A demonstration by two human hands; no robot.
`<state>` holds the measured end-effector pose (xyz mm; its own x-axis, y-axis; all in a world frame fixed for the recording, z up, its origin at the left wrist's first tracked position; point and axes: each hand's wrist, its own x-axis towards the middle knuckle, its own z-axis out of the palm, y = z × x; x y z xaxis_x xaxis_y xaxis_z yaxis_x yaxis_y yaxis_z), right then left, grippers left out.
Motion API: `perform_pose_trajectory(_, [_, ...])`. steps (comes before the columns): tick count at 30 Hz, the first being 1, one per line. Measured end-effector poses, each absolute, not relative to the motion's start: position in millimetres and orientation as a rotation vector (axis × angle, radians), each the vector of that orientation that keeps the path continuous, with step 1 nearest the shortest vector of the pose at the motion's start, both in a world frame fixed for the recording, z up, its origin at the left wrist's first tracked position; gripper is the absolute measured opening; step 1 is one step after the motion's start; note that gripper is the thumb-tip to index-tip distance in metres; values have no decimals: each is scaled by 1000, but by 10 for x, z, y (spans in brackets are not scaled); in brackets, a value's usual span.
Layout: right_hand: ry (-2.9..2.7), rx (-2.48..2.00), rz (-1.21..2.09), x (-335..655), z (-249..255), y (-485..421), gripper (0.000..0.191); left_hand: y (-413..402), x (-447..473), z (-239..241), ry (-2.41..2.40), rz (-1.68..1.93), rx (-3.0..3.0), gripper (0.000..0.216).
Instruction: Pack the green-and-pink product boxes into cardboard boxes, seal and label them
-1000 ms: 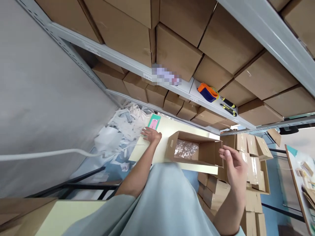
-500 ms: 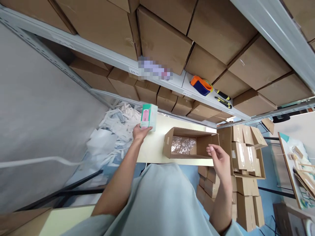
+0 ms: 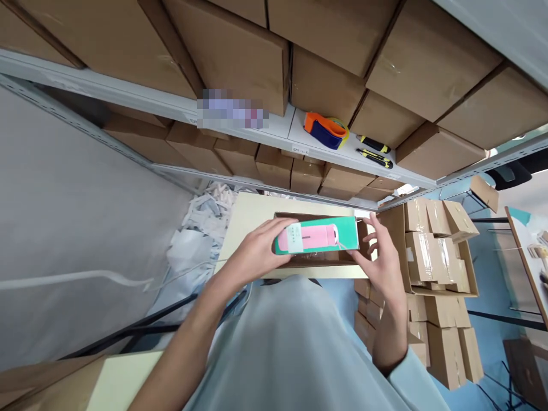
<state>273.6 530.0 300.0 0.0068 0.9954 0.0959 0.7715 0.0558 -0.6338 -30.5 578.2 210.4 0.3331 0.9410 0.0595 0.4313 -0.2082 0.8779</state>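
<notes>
A green product box [image 3: 317, 235] with a pink item pictured on it lies lengthwise between both hands. My left hand [image 3: 257, 251] grips its left end with fingers curled round it. At its right end, my right hand [image 3: 379, 251] holds it with fingers wrapped on the edge. The green box hovers over an open brown carton [image 3: 321, 264] on a pale yellow table [image 3: 246, 220]. Most of the carton is hidden behind the green box and my hands.
Metal shelves [image 3: 278, 128] stacked with brown cartons rise ahead; an orange-and-blue tape dispenser [image 3: 324, 129] and yellow-black utility knives [image 3: 374, 151] lie on one shelf. White scrap packaging [image 3: 199, 222] is heaped at the left. A large carton of small taped boxes [image 3: 436, 245] stands on the right.
My left hand lifted the green box from the table's far left corner and carried it right, over the carton. My right hand came in and took its right end.
</notes>
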Motion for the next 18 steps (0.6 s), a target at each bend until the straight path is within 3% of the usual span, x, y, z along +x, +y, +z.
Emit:
perform_pose_trajectory(6, [-2292,-1979,616,3267,2389,5529,86,5840,156,1731,1137,570,1969,60])
perform_pose_trajectory(12, [-2845,-2197,580,3168,1928,6005,56,6065,486,1325,1213,71,2092,54])
perform_pose_trajectory(18, [-3091,-2173,636,2799,1568,6212,75,6258,708,1037,1249,-260,2093,73])
